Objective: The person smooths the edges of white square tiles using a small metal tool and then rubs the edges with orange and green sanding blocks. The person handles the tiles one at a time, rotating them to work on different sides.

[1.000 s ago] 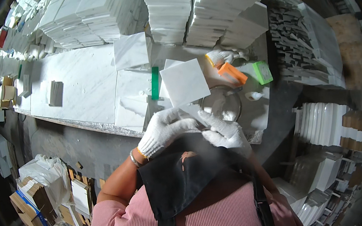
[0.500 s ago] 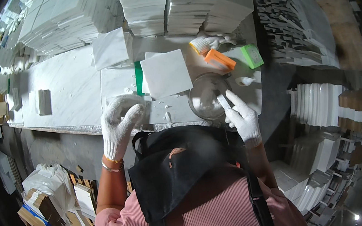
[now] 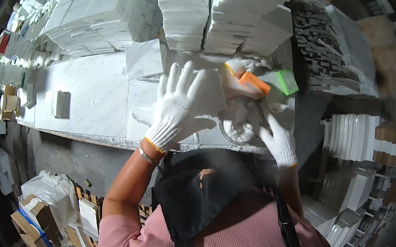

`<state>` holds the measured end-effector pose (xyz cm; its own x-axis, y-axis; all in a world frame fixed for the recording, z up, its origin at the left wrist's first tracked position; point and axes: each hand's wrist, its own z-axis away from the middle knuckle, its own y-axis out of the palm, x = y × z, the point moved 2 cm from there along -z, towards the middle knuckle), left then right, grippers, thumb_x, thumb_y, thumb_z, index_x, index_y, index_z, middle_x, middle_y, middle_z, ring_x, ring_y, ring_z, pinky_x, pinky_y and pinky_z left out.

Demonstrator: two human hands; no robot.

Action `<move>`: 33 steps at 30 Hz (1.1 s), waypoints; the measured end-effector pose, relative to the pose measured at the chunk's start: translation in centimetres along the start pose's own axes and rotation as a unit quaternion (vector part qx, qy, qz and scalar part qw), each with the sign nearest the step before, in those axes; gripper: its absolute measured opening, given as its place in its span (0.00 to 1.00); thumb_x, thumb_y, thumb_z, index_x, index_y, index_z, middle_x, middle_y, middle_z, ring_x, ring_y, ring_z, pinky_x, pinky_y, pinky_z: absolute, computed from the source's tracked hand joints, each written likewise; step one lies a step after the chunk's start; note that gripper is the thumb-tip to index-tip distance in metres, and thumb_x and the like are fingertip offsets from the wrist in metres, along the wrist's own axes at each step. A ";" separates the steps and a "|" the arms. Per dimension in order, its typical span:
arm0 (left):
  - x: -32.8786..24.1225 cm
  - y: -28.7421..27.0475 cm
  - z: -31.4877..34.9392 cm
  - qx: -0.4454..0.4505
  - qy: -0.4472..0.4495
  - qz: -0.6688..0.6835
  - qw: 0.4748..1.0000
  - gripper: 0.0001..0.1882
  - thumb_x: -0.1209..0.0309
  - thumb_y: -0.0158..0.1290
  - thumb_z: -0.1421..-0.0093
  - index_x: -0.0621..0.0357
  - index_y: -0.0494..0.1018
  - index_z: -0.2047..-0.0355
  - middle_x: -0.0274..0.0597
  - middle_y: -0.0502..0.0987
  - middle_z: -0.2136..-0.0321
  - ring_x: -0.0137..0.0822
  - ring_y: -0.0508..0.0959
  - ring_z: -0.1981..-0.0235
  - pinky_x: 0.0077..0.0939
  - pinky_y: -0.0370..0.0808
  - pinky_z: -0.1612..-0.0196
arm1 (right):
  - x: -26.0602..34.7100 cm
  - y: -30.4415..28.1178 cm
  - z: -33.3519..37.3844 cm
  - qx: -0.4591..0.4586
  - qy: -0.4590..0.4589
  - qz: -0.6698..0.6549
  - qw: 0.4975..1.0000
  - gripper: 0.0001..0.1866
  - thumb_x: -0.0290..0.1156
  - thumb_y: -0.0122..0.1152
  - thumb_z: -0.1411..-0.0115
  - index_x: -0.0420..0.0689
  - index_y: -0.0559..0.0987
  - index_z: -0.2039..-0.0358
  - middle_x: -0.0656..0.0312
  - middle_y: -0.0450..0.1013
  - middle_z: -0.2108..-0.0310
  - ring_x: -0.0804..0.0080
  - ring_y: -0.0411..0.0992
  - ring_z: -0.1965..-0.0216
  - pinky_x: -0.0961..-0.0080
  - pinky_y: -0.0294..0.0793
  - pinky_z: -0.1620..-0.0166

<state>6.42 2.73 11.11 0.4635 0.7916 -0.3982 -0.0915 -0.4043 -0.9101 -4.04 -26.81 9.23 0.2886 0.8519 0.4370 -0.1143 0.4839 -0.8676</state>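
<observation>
Showing a person in white cotton gloves at a white marble surface (image 3: 89, 93), seen from above. The left hand (image 3: 174, 107) is spread wide, fingers fanned, palm laid flat on a square white tile (image 3: 211, 94) that lies on the surface; it grips nothing, and the flat press probably serves to steady or slide the tile rather than lift it. The right hand (image 3: 279, 142) rests at the near edge of the surface, just beside a round clear dish (image 3: 240, 122); its fingers are loosely extended and closed on nothing, and whether a fingertip touches the dish rim cannot be told.

The dish sits just right of the tile, within reach of both hands, and holds something pale that cannot be made out. Behind it lie an orange block (image 3: 253, 84) and a green block (image 3: 287, 82), near a spare glove (image 3: 242, 63) with an orange cuff, all kept to the right side where the right hand would reach them. A second loose tile (image 3: 143, 59) lies farther back on the surface. Tall stacks of white tiles (image 3: 223, 10) line the far edge, keeping stock close while leaving the nearer part of the surface as the working area. Bundled tiles (image 3: 40, 219) sit on the floor at lower left.
</observation>
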 end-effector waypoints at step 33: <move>-1.7 2.8 4.8 0.173 -0.069 0.869 0.458 0.41 0.58 0.64 0.42 0.66 0.64 0.33 0.48 0.72 0.39 0.38 0.72 0.38 0.33 0.67 0.34 | 13.5 -3.4 -4.1 0.056 -0.246 -0.409 0.877 0.28 0.46 0.66 0.34 0.41 0.77 0.40 0.54 0.74 0.40 0.64 0.70 0.38 0.67 0.70 0.37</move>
<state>1.15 2.51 8.68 -0.6325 -0.5575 -0.5377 -0.3627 -0.4003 0.8416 4.20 -17.78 17.13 -0.1247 0.1797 0.9758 -0.1619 0.9666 -0.1987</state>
